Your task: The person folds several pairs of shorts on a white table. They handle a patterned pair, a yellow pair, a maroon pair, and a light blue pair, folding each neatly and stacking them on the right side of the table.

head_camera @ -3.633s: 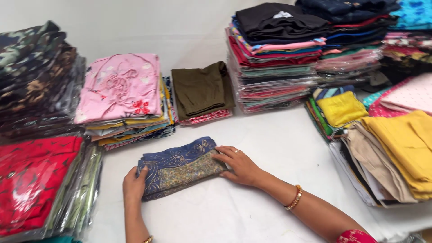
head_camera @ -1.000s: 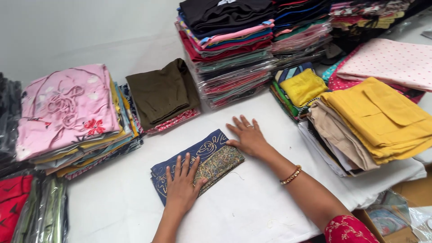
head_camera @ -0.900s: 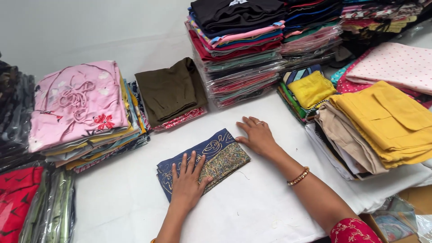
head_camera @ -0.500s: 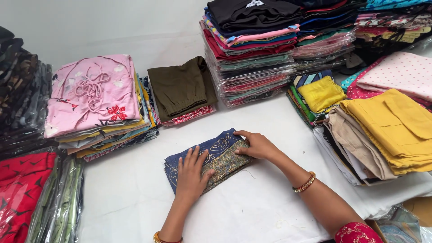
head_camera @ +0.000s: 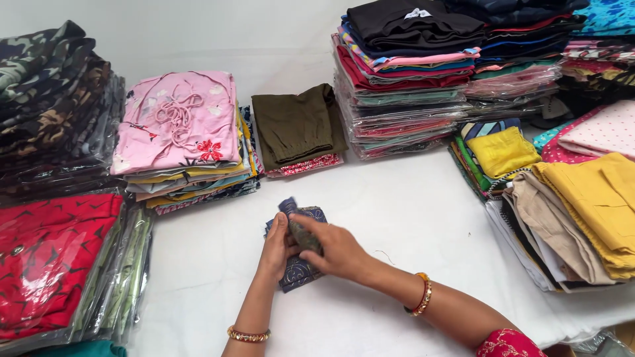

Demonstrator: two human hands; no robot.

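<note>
White table [head_camera: 410, 218] fills the frame, ringed by folded clothes: a tall wrapped stack [head_camera: 410, 73] at upper centre, camouflage pile [head_camera: 53, 106] upper left, red packs [head_camera: 53, 264] lower left, yellow pile [head_camera: 589, 205] at right, pink stack [head_camera: 178, 125] and olive piece [head_camera: 297, 122] between. At lower centre lies the blue cloth [head_camera: 297, 254], folded down to a small packet, so the folding looks nearly done. Left hand [head_camera: 276, 244] curls round its left edge; right hand [head_camera: 334, 248] presses on top, fingers bent, gripping a fold.
</note>
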